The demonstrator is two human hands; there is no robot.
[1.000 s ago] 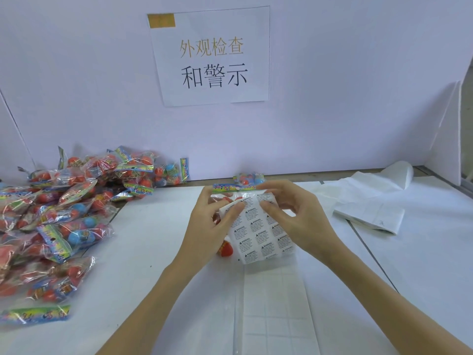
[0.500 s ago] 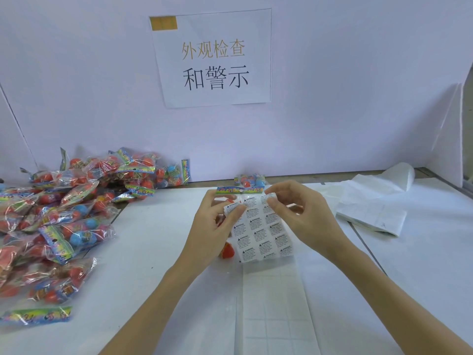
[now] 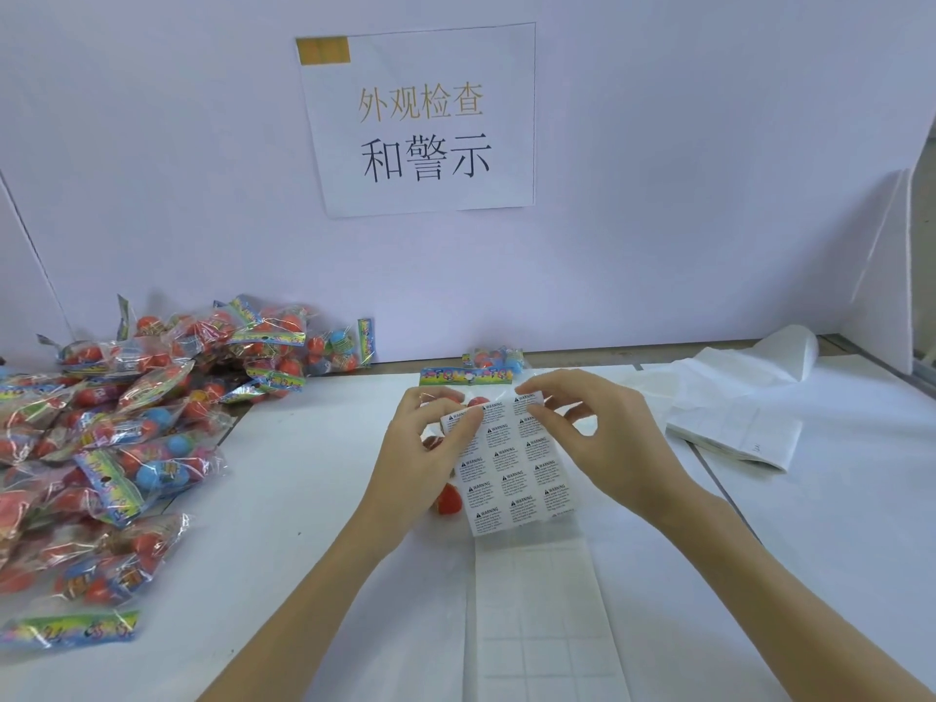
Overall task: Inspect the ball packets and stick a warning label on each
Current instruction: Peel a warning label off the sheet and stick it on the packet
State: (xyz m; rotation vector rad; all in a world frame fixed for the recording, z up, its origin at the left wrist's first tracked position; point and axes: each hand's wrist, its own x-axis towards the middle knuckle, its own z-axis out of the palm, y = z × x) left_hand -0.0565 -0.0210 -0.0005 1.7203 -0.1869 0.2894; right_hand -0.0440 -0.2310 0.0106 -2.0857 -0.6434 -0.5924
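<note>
Both hands are up over the white table (image 3: 304, 499), working a sheet of warning labels (image 3: 511, 468). The left hand (image 3: 425, 458) pinches its upper left corner; the right hand (image 3: 602, 443) picks at the top edge with thumb and forefinger. A ball packet (image 3: 468, 380) lies just behind the sheet. A heap of ball packets (image 3: 116, 428) crowds the left side, folded backing paper (image 3: 734, 428) sits right, and a printed sign (image 3: 420, 119) hangs on the wall.
</note>
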